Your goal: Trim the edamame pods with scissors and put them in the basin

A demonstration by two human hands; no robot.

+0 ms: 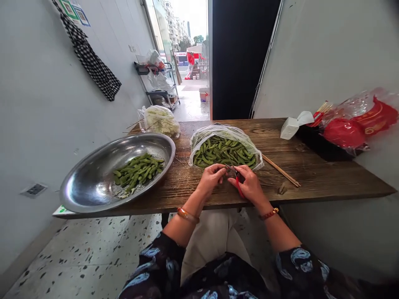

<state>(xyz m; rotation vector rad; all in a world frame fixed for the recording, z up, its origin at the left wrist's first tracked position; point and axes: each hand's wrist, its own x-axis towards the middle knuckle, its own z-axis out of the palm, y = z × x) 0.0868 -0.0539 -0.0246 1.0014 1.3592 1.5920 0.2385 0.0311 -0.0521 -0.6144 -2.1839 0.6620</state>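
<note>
At the near edge of the counter (183, 182), the person's right hand (249, 182) grips red-handled scissors (239, 189); the left hand (213, 176) has its fingers curled in by the blades, though I can't tell whether they pinch anything. Just beyond lies an open plastic bag (224, 131) full of green pods (222, 150). Leftward, a wide metal bowl (90, 178) holds more; past it sits a bag of something pale (160, 120).

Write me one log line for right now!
right hand: holding scissors | left hand: by their tips | pods: in bag and bowl
</note>
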